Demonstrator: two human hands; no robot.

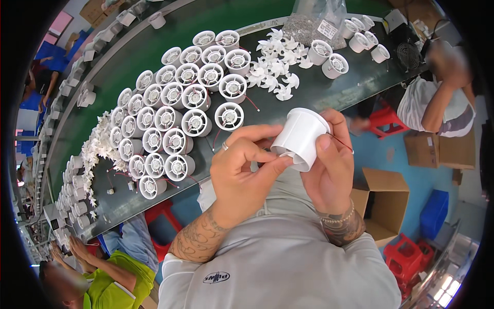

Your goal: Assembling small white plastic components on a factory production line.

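A white round fan housing [302,135] is held tilted in front of my chest, its open end facing down toward me. My right hand [329,165] wraps its right side, thumb along the wall. At the lower opening, the thumb of my left hand [244,165] presses on the rim near a white fan blade [289,154] that shows just inside. The other left fingers curl against the housing's left side. A thin red wire [342,143] sticks out beside my right hand. How deep the blade sits is hidden.
Many housings with spoked fronts [195,122] stand in rows on the dark green bench [329,92]. Loose white fan wheels [275,62] lie in a pile by a clear plastic bag [316,26]. An open carton [383,206] is at right. Co-workers sit at both sides.
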